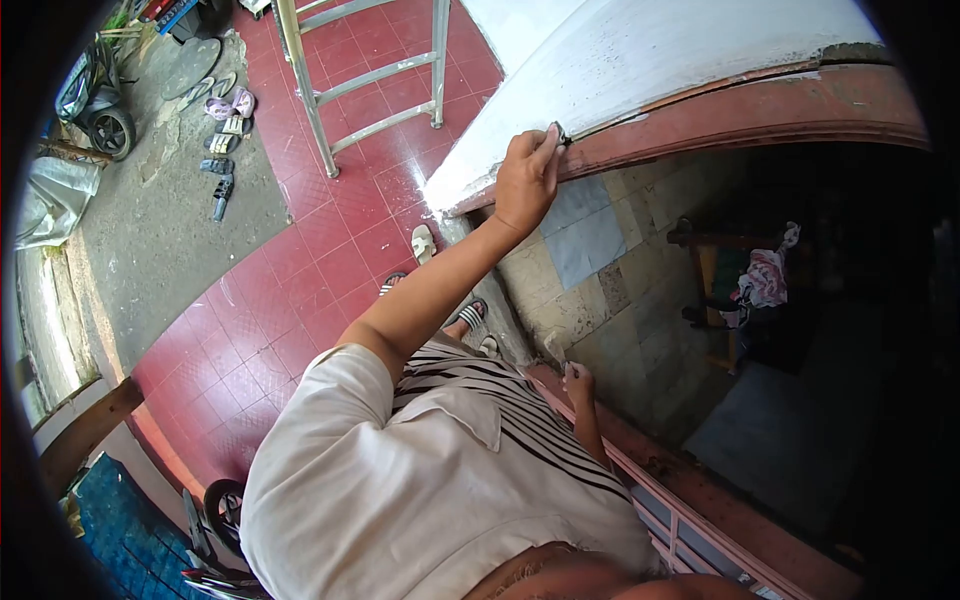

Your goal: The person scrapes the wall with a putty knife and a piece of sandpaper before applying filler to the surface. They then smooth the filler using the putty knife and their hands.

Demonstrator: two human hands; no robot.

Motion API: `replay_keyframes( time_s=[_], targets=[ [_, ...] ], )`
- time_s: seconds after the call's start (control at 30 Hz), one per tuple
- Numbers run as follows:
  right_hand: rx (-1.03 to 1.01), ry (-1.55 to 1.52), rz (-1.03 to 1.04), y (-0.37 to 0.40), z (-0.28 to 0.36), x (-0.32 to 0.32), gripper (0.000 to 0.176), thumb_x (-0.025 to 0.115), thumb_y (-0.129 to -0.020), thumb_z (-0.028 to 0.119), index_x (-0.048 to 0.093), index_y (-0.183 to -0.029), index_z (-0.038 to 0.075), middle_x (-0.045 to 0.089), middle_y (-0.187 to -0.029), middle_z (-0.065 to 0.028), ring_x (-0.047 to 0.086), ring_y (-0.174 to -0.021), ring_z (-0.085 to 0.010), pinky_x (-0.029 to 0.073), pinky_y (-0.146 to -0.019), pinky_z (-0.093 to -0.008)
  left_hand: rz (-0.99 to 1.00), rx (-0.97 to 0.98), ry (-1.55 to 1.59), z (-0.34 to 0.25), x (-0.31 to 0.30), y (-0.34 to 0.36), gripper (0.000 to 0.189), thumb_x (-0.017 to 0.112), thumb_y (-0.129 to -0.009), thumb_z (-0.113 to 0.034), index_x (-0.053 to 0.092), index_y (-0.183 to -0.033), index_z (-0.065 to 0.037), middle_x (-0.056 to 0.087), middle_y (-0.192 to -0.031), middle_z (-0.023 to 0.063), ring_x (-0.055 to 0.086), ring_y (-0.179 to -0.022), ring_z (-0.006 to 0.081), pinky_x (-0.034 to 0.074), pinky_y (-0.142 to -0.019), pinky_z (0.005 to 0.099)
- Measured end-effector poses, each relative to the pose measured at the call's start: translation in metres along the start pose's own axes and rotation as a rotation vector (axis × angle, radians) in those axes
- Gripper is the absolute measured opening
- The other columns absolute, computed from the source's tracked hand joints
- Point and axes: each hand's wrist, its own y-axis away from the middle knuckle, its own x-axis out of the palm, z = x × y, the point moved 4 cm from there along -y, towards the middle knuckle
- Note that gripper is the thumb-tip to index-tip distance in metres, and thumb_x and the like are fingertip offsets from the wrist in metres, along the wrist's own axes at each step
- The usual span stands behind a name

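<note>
My left hand (528,180) is raised, closed, at the junction of the white wall (640,60) and the reddish-brown door frame (700,108). Its thumb and fingers pinch a small dark item at the frame's edge, too small to make out. A dark gap runs along the seam between wall and frame. Lower down, my right hand (578,384) is closed around the handle of a putty knife (555,347), its pale blade pointing up and away from me. That hand is beside the lower frame, near the doorway.
A metal ladder (440,60) stands on the red tiles (310,235). Sandals (222,143) lie on the concrete at left, near a motorbike wheel (111,133). Inside the dark doorway is wooden furniture (712,270) with cloth (765,278). A pink metal railing (690,530) is at lower right.
</note>
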Motion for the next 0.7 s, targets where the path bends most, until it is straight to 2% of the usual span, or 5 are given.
replay_keyframes(
  time_s=[0.07,0.2,0.47,0.57,0.7],
  targets=[
    [-0.066,0.042,-0.042,-0.015,0.007,-0.008,0.029,0.060,-0.098,0.024,0.068,-0.114,0.001,0.063,-0.070,-0.0048,0.054,-0.049,-0.0108,0.045,-0.048,-0.0282,-0.017,0.069,-0.046,0.009,-0.002,0.005,0.033,0.067,-0.088,-0.008,0.065,-0.120,-0.003,0.063,-0.099,0.0115,0.060,-0.092,0.0297,0.051,-0.077,0.0383],
    [-0.025,0.003,-0.048,-0.028,0.015,-0.015,0.027,0.060,-0.099,0.022,0.067,-0.116,0.003,0.062,-0.070,-0.0036,0.051,-0.048,-0.0098,0.043,-0.048,-0.0269,0.085,-0.164,-0.195,0.058,0.008,0.034,0.033,0.068,-0.087,-0.008,0.065,-0.120,-0.002,0.063,-0.099,0.0114,0.059,-0.092,0.0298,0.051,-0.078,0.0380],
    [-0.052,0.067,-0.003,-0.026,0.019,-0.007,0.029,0.062,-0.098,0.022,0.066,-0.118,0.002,0.065,-0.073,-0.0055,0.053,-0.049,-0.0104,0.045,-0.049,-0.0271,-0.045,0.045,-0.148,0.038,0.005,0.021,0.034,0.070,-0.086,-0.006,0.066,-0.120,-0.005,0.063,-0.097,0.0114,0.060,-0.090,0.0285,0.051,-0.077,0.0384],
    [-0.108,0.075,-0.015,-0.018,0.015,-0.009,0.029,0.062,-0.097,0.022,0.066,-0.118,0.001,0.066,-0.074,-0.0070,0.055,-0.049,-0.0112,0.046,-0.050,-0.0274,0.025,-0.145,-0.163,0.064,0.006,0.027,0.029,0.068,-0.087,-0.006,0.067,-0.115,-0.003,0.063,-0.098,0.0091,0.059,-0.091,0.0278,0.050,-0.075,0.0380],
    [-0.081,0.068,-0.017,-0.017,-0.006,-0.006,0.029,0.062,-0.097,0.023,0.066,-0.116,0.001,0.067,-0.074,-0.0078,0.055,-0.047,-0.0118,0.047,-0.050,-0.0283,-0.065,0.042,-0.079,0.004,-0.001,-0.003,0.029,0.068,-0.087,-0.006,0.067,-0.115,-0.003,0.064,-0.098,0.0089,0.059,-0.089,0.0278,0.050,-0.075,0.0380]
  ],
)
